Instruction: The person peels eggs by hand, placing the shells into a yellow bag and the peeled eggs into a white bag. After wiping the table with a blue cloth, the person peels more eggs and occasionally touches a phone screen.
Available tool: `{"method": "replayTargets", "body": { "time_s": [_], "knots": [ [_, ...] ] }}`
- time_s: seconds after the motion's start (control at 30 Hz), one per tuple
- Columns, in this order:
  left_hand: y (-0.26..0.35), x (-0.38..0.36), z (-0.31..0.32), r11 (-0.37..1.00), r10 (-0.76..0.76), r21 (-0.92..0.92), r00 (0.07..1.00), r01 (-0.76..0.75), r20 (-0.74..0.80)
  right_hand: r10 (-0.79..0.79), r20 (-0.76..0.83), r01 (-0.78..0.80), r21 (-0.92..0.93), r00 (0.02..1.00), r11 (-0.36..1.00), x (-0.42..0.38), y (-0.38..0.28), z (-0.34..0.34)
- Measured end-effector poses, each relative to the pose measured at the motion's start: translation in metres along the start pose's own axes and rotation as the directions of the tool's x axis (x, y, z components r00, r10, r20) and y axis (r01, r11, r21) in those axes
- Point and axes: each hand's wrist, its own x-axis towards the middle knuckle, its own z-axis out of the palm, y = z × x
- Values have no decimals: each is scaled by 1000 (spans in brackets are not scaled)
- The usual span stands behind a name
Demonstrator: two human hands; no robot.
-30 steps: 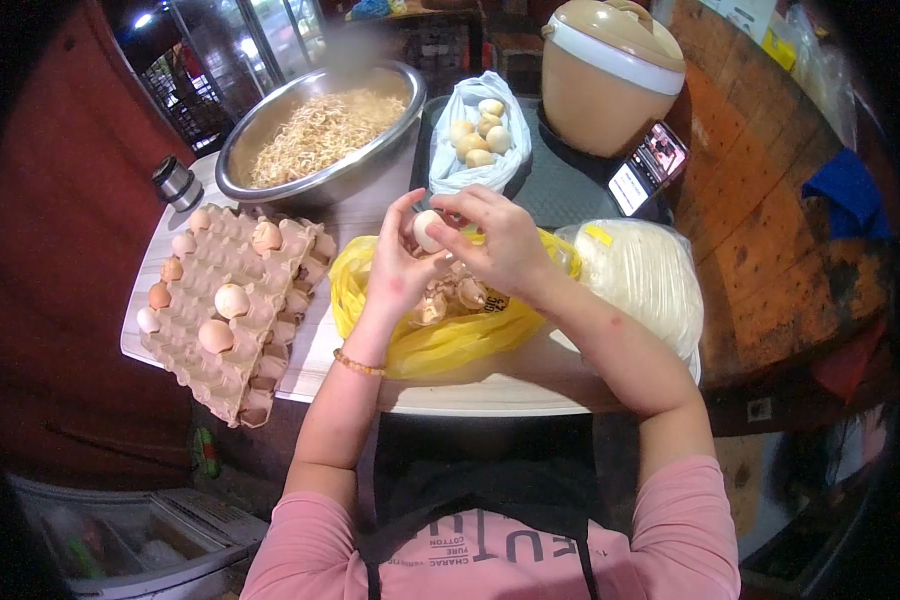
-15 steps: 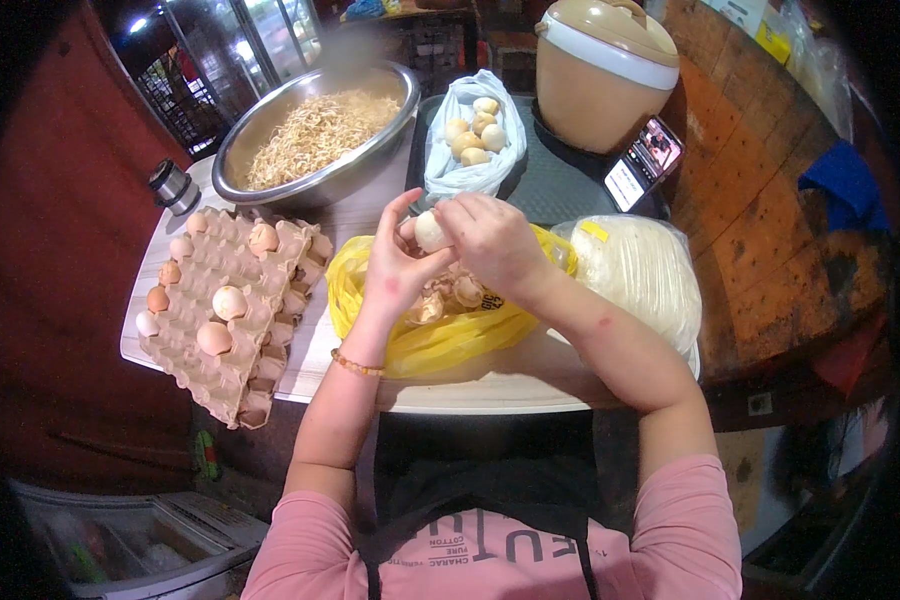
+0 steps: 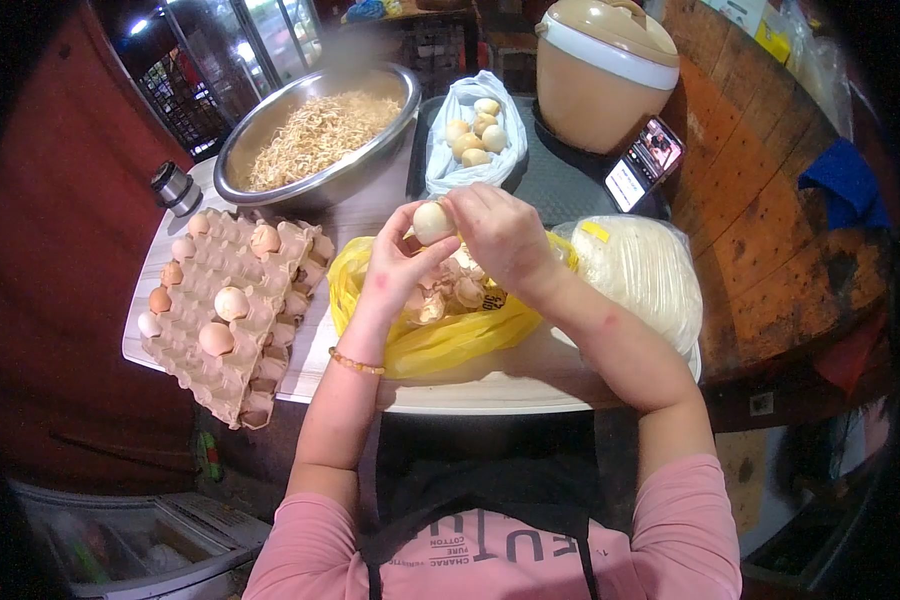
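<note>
A pale, smooth egg (image 3: pixel 431 223) is pinched between the thumb and fingers of my left hand (image 3: pixel 392 265). My right hand (image 3: pixel 505 240) is curled closed, its fingertips at the egg's upper right side; any bit of shell between them is hidden. Both hands are above an open yellow plastic bag (image 3: pixel 410 348), which holds broken eggshells (image 3: pixel 462 290). Beyond them, a light blue plastic bag (image 3: pixel 442 180) carries several pale and tan eggs (image 3: pixel 474 157). To the left, a cardboard egg tray (image 3: pixel 195 345) holds several brown and white eggs (image 3: pixel 216 339), some with cracked shells.
A large steel bowl (image 3: pixel 232 192) of bean sprouts (image 3: pixel 315 140) stands back left, near a small black-and-silver jar (image 3: pixel 175 187). On the right are a beige lidded container (image 3: pixel 600 90), a lit phone (image 3: pixel 645 165) and a full clear plastic bag of pale contents (image 3: pixel 640 280).
The egg has risen slightly and more of its pale surface shows. My right hand has shifted a little to the right, its fingertips now at the egg's side.
</note>
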Motion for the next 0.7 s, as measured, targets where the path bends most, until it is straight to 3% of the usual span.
{"method": "replayTargets", "body": {
  "time_s": [0.13, 0.3, 0.43, 0.5, 0.53, 0.6, 0.63, 0.7],
  "knots": [
    [2, 1, 0, 1000, -19, -2, 999, 19, -39, -4, -35, 4, -8, 999, 1000, 3, -1, -4],
    [11, 0, -3, 1000, 23, 10, 991, -22, -132, 116, -47, -118, -34, 992, 992, 6, 3, -14],
    [9, 3, -20, 998, 45, -41, 998, -47, -47, 110, -78, -114, -42, 991, 993, 7, 8, -13],
    [14, 2, -22, 940, 41, -342, 997, -16, 68, 130, -70, -133, -53, 989, 990, 6, 9, -12],
    [14, 1, -22, 940, 42, -342, 997, -16, 69, 130, -71, -134, -53, 989, 990, 6, 10, -12],
    [15, -1, -23, 782, 98, -623, 989, -11, 106, 140, -28, -142, -72, 990, 987, 6, 12, -12],
    [14, -1, -24, 782, 97, -623, 989, -9, 108, 142, -28, -143, -73, 990, 987, 4, 14, -11],
    [10, -1, -29, 791, 71, -612, 993, 3, 96, -6, 73, 5, 11, 997, 1000, 2, 17, -8]
  ]
}}
